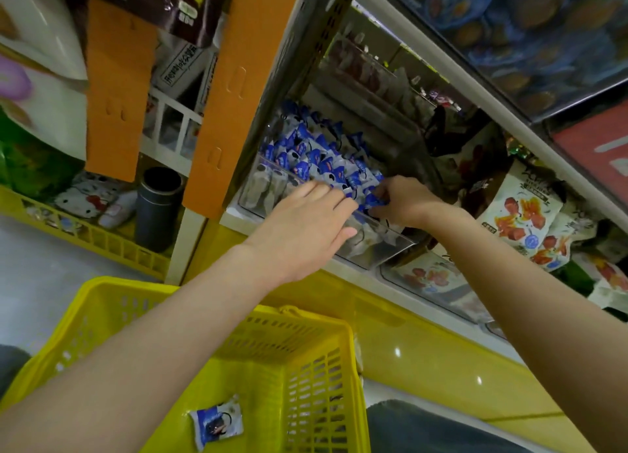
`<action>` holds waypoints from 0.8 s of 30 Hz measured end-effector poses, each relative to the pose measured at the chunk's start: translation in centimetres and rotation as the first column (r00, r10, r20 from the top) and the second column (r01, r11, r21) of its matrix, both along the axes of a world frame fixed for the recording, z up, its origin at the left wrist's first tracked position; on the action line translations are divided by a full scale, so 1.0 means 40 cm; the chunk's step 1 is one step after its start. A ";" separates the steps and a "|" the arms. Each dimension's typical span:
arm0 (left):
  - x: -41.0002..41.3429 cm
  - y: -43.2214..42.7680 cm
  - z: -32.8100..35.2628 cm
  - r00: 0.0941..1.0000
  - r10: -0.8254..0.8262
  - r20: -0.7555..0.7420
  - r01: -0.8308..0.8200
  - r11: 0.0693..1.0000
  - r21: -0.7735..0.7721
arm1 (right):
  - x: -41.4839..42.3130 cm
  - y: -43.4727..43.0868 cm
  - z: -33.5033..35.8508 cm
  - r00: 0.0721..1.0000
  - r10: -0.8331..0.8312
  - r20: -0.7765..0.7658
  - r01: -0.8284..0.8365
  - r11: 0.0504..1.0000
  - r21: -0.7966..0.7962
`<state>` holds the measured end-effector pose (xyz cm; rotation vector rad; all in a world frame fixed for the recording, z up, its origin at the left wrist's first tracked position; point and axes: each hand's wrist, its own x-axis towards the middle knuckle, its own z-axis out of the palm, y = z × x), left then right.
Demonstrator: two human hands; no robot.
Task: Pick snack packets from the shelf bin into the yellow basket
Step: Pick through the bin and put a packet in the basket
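A clear plastic shelf bin holds several blue-and-white snack packets. My left hand reaches over the bin's front rim with its fingers stretched flat onto the packets. Beside it, my right hand has its fingers curled round a blue packet at the front of the pile. Below my arms stands the yellow basket, and one blue-and-white packet lies on its bottom.
Orange cardboard strips hang left of the bin. A dark cylinder stands in a yellow crate at the left. Red-and-white snack bags fill the shelf to the right, above a yellow base panel.
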<state>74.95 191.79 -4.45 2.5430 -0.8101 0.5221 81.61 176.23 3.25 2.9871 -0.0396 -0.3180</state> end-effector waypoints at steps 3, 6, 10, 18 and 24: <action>0.002 -0.001 -0.005 1.000 -0.004 0.007 0.004 1.000 0.002 | 0.005 -0.017 0.009 0.996 -0.093 -0.007 0.091 0.959 0.267; 0.004 -0.005 -0.008 1.000 -0.010 0.013 0.010 1.000 -0.009 | -0.006 -0.023 0.006 0.972 -0.234 -0.030 0.217 0.838 0.500; 0.010 -0.011 -0.008 1.000 -0.002 0.019 0.002 1.000 -0.003 | -0.023 -0.016 0.005 0.902 -0.348 -0.256 0.421 0.577 0.700; 0.091 -0.068 0.051 0.977 -0.212 -0.037 0.215 0.958 0.189 | -0.014 -0.029 0.007 0.860 -0.398 -0.319 0.475 0.397 0.785; 0.105 -0.092 0.039 0.978 -0.209 -0.009 0.206 0.953 0.220 | 0.012 -0.040 0.003 0.936 -0.348 -0.059 0.320 0.767 0.556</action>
